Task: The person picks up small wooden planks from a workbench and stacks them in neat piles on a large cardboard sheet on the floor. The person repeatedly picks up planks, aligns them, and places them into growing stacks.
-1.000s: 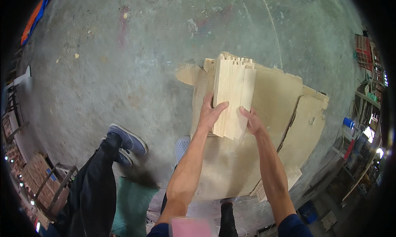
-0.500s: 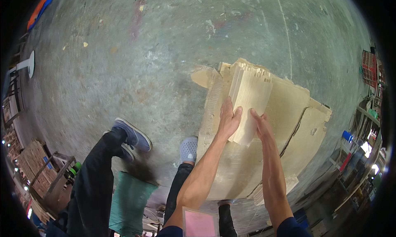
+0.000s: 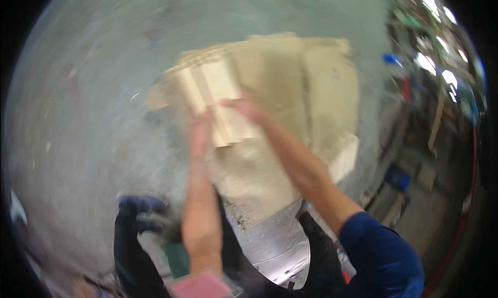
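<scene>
A bundle of thin pale wooden slats [image 3: 210,80] rests lengthwise on a sheet of brown cardboard [image 3: 275,65], its far ends slightly uneven. Along its left side my left hand [image 3: 199,131] presses, the fingers smeared by motion. My right hand [image 3: 246,107] grips the right side, with the thumb lying across the top slats. Between them the two hands clasp the bundle near its closer end. The fingers' undersides are hidden. A second pale stack of wood [image 3: 344,157] lies at the cardboard's right edge, near my right forearm.
Another person's leg in dark trousers with a blue shoe [image 3: 141,202] stands at the left. Beside it is a green thing [image 3: 177,260], partly hidden by my left forearm. Blurred clutter, including a blue object [image 3: 397,178], lines the right side of the grey floor [image 3: 104,116].
The whole view has swung to the right and blurred, so the cardboard and bundle sit further left in it. Both hands still hold the slats.
</scene>
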Available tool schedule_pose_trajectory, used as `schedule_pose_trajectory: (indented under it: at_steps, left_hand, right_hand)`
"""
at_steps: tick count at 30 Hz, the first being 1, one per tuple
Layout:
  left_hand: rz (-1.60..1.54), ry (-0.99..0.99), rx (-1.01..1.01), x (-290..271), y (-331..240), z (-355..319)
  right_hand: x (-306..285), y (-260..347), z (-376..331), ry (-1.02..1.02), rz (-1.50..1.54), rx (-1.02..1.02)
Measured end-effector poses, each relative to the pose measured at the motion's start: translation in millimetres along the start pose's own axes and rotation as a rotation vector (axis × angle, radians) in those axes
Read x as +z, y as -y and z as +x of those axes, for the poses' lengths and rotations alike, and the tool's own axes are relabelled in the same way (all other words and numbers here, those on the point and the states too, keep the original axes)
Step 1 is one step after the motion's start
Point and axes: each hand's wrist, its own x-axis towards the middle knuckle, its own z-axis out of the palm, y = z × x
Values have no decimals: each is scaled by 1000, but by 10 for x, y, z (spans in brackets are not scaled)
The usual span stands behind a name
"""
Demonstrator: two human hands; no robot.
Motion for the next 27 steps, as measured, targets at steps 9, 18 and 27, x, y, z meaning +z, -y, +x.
schedule_pose_trajectory:
  at_steps: [9, 18, 27]
  left_hand:
    - [224, -781, 548, 1194, 843, -1169]
    - [360, 100, -59, 3953, 3639, -1841]
    - [1032, 520, 246, 5932, 3230, 192]
  right_hand:
    - [-183, -1005, -1338, -753, -77, -273]
    - [-1862, -5170, -4424, -1183, 985, 685]
    - [-2259, -6237, -3942, -771, 2104, 221]
